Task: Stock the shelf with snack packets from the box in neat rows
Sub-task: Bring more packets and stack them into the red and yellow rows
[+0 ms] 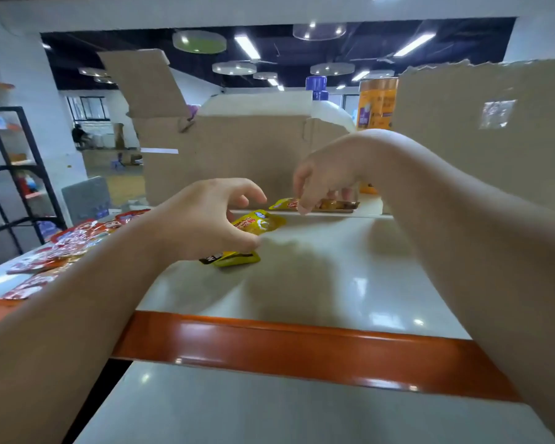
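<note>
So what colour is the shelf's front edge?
Glossy orange shelf front edge, seen best in head view.

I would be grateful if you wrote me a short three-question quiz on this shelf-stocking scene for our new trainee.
1. True or false: the red packets lie to the right of the yellow packets.
2. Which of the hands pinches the far packet near the cardboard box? A. left B. right C. neither
3. Fill in: the front edge of the shelf is coloured ___.

Key: 1 false; 2 B, the right hand; 3 orange.
</note>
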A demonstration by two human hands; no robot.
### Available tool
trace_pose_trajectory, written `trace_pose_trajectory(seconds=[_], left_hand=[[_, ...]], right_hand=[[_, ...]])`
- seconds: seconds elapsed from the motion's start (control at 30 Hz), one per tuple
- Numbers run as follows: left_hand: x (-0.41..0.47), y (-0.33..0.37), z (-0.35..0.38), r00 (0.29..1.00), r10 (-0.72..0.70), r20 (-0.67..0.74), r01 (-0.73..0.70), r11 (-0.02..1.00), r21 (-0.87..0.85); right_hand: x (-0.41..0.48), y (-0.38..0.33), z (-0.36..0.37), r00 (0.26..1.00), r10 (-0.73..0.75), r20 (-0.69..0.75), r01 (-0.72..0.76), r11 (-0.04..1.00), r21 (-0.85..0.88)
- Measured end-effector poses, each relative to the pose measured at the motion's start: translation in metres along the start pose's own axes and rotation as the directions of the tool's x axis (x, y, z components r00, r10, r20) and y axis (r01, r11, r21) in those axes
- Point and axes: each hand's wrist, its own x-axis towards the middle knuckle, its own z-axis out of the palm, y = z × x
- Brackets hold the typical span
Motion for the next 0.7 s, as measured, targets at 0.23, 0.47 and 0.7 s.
trace_pose_trajectory(seconds=[0.23,0.47,0.7], left_hand=[[0.018,0.094,0.05,0.992,0.106,-0.072,-0.112,0.99,-0.087],[0.023,0.257,0.153,0.937,0.319,-0.14,-0.347,0.896,-0.277],[0.002,0.407,0.261,0.851,0.499,-0.165,-0.525,0.804,-0.28]], right_hand=[[-0.126,0.095,0.013,0.934,0.025,-0.356,-0.029,1.0,-0.005],[-0.28,0.233,0.04,0.807,0.236,-0.542,-0.136,0.966,0.218],[-0.449,0.353,0.089,0.624,0.465,-0.628,-0.208,0.874,0.439]])
